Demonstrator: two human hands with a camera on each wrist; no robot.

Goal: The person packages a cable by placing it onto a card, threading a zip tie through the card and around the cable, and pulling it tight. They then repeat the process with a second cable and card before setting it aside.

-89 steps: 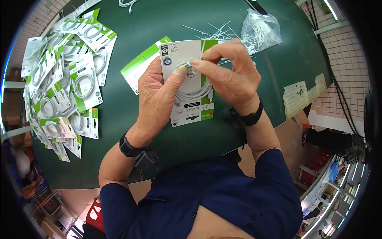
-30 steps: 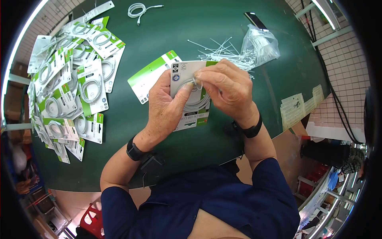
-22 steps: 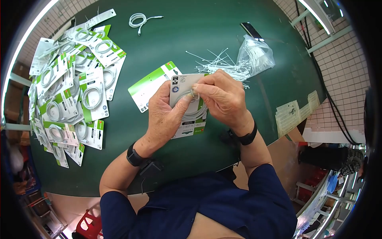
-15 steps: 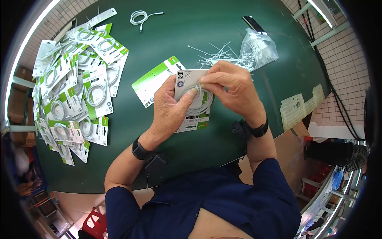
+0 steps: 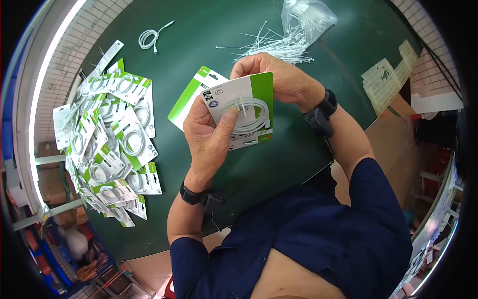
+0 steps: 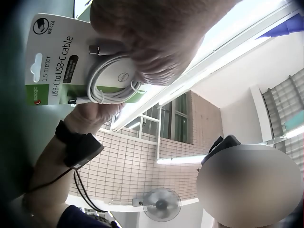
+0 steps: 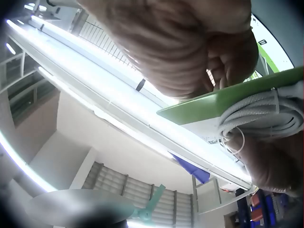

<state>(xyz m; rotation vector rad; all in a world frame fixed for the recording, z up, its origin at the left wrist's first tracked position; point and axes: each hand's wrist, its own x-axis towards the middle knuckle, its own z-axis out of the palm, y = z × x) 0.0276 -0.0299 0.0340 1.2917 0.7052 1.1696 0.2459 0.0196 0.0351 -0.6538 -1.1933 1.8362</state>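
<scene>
A white and green packaging card [image 5: 262, 85] with a coiled white USB-C cable [image 5: 262, 118] on its front is held by my left hand [image 5: 206, 144], thumb across the coil. A thin white cable tie [image 5: 242, 106] loops over the coil near the thumb. My right hand [image 5: 284, 74] has its fingers bent behind the card's upper part, where the fingertips are hidden; I cannot tell what they hold. In the left wrist view the card [image 6: 40, 57] reads "1.5 meter USB-C to USB-C cable". The right wrist view shows the tie's loop [image 7: 243, 142] standing off the coil.
Another card [image 5: 181, 102] lies on the green table just behind the left hand. A heap of carded cables [image 5: 132, 142] covers the left side. Loose cable ties [image 5: 286, 50] spill from a plastic bag [image 5: 318, 22] at the back. A loose coiled cable [image 5: 148, 39] lies at the back left.
The right hand has gone from pinching at the tie on the card's front to behind the card. The left hand keeps its hold, and the head view has turned.
</scene>
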